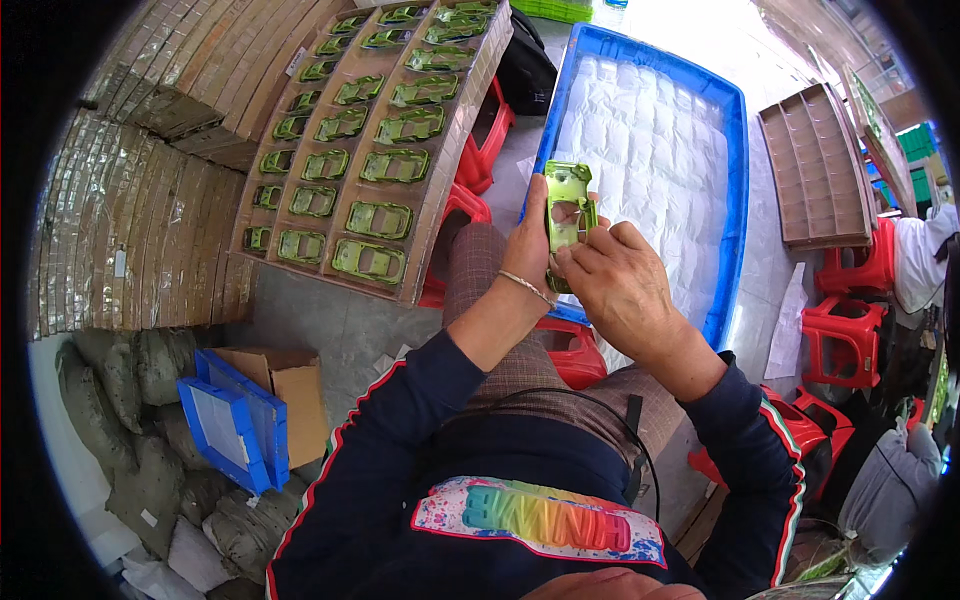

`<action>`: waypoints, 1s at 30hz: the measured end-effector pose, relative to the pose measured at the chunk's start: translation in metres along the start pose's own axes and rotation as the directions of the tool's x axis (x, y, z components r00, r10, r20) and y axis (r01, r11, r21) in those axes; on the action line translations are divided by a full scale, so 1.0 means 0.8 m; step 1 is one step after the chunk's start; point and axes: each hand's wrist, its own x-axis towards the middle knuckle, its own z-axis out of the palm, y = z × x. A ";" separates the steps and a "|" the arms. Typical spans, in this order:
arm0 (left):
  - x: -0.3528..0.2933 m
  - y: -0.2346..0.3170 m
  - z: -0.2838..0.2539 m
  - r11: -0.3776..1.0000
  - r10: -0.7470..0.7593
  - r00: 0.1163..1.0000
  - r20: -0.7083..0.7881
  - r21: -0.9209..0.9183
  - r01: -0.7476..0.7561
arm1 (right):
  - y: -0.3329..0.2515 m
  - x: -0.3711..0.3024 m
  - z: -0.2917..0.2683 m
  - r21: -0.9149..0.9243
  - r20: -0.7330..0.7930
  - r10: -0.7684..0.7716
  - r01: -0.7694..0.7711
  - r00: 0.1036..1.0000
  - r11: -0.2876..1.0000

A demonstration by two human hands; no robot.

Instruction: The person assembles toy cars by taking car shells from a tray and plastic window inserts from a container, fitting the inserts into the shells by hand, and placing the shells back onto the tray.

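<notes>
A green toy car body shell with window openings stands lengthwise between my two hands, over the near left part of a blue tray. My left hand grips the shell along its left side. The fingers of my right hand are bent against its lower right part; whether they pinch anything small is hidden. White wrapped bundles lie in rows inside the blue tray. To the left, a divided cardboard tray holds several similar green car shells in columns.
Stacked cardboard trays fill the far left. Red stools stand at right, others under the trays. An unfilled divided tray leans at right. Blue crates, a cardboard box and grey sacks sit at lower left.
</notes>
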 end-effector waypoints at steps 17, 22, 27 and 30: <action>0.021 -0.013 -0.012 0.997 -0.079 0.996 0.036 -0.004 0.079 | 0.010 0.013 -0.022 0.042 0.116 -0.002 -0.003 0.993 0.999; 0.017 -0.004 -0.018 0.995 -0.101 0.994 0.040 0.015 0.100 | 0.001 0.004 -0.008 0.078 0.100 0.094 -0.102 0.991 0.992; 0.019 0.012 -0.023 0.993 0.049 0.970 0.240 0.090 -0.073 | 0.014 -0.005 -0.007 0.161 -0.030 0.164 -0.157 0.986 0.974; 0.016 0.023 -0.028 0.974 0.092 0.980 0.174 0.190 -0.125 | 0.027 -0.016 0.000 0.370 -0.324 0.320 -0.192 0.890 0.909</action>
